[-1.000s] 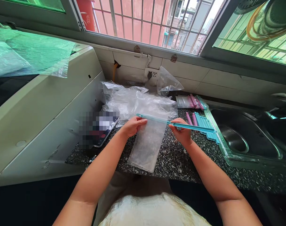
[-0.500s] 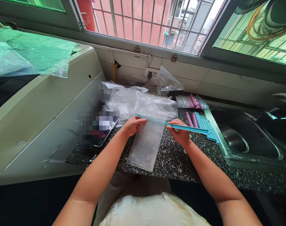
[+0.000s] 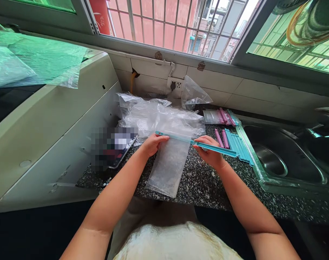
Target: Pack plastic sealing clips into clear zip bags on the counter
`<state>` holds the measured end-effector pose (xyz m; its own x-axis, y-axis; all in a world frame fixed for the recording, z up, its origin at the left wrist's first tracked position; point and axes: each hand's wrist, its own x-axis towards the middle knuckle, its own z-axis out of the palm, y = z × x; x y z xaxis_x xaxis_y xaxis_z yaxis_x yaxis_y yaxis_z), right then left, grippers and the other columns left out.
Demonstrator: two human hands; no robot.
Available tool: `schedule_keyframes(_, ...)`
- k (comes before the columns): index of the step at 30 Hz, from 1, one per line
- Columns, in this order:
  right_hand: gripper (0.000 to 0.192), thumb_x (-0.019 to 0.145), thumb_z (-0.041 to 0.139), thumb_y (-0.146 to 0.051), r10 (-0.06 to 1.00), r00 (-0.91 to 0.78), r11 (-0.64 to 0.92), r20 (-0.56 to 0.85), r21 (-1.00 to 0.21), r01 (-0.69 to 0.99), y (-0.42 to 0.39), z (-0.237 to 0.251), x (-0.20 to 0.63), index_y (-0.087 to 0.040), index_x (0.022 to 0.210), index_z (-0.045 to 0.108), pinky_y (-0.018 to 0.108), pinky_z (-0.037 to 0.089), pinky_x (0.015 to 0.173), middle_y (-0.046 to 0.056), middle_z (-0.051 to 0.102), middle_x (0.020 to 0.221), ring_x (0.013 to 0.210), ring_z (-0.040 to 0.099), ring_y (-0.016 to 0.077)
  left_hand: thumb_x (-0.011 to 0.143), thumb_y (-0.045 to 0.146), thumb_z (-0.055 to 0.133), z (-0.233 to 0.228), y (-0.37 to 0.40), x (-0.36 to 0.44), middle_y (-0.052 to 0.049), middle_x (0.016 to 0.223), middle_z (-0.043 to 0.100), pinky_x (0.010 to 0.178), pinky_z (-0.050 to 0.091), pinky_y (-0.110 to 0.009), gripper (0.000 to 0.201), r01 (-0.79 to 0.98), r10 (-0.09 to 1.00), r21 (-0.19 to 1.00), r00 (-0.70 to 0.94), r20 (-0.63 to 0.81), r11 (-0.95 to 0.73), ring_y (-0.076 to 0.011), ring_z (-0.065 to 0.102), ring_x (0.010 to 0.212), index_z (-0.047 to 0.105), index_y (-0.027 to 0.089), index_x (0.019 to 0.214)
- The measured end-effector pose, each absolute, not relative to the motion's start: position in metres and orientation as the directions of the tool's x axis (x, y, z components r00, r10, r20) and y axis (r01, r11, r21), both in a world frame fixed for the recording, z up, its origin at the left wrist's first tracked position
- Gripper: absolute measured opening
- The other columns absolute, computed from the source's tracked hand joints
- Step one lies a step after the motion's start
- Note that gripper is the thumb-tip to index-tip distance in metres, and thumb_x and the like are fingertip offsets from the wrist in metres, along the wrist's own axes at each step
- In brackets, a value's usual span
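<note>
Bag (image 3: 168,169) of thin, cloudy plastic looks light, limp and probably slippery — best taken by its top edge; the blue clip (image 3: 218,148) (slim, likely stiff) suits a hold near its hinge. The left grip (image 3: 153,144) pinches both at the bag's upper left corner; the right grip (image 3: 210,151) clasps the clip just beyond the right edge — bag between them, over the table (image 3: 202,189).

I count one left hand (image 3: 152,145) and one right hand (image 3: 210,154), one held bag (image 3: 168,168) and one held blue clip (image 3: 221,148). Two pink clips (image 3: 225,139) lie by a row of several blue clips (image 3: 237,145), too close to count. One heap of clear bags (image 3: 153,117), uncountable. One sink (image 3: 258,173), one wall socket (image 3: 178,85).
</note>
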<state>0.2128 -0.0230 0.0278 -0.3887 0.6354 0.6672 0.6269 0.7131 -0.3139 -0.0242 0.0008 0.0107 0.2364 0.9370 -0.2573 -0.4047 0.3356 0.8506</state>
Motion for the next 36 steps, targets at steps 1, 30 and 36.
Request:
schedule_keyframes(1,0.016,0.08,0.055,-0.034,0.636,-0.392,0.71,0.665,-0.306,0.634,-0.023,0.029,0.214,-0.021,0.086,0.062,0.032,0.052,0.066,0.006,0.064,0.08,0.075,0.061,0.018,0.041,0.024,0.078,0.01,0.001,-0.024,0.001,0.056,0.06,0.051,0.041,-0.021,0.026,-0.403,0.937,0.852,0.237,-0.255,0.334,-0.0093,0.054,0.051,0.06,0.013,0.057)
schedule_keyframes(30,0.011,0.077,0.061,-0.029,0.6,-0.279,0.713,0.75,-0.343,0.611,-0.027,0.027,0.211,-0.021,0.085,0.063,0.031,0.054,0.057,0.004,0.068,0.077,0.065,0.063,0.0164,0.041,0.022,0.076,0.015,-0.003,-0.014,0.005,0.051,0.051,0.051,0.033,-0.021,0.026,-0.382,0.949,0.872,0.196,-0.248,0.307,-0.0065,0.046,0.05,0.054,0.014,0.052)
schedule_keyframes(36,0.005,0.077,0.062,-0.026,0.569,-0.28,0.731,0.773,-0.32,0.603,-0.028,0.028,0.21,-0.021,0.078,0.063,0.028,0.053,0.052,0.001,0.067,0.07,0.057,0.061,0.0136,0.041,0.023,0.077,0.015,-0.003,-0.014,0.005,0.051,0.051,0.051,0.033,-0.021,0.027,-0.377,0.949,0.874,0.193,-0.25,0.307,-0.0064,0.046,0.05,0.053,0.014,0.052)
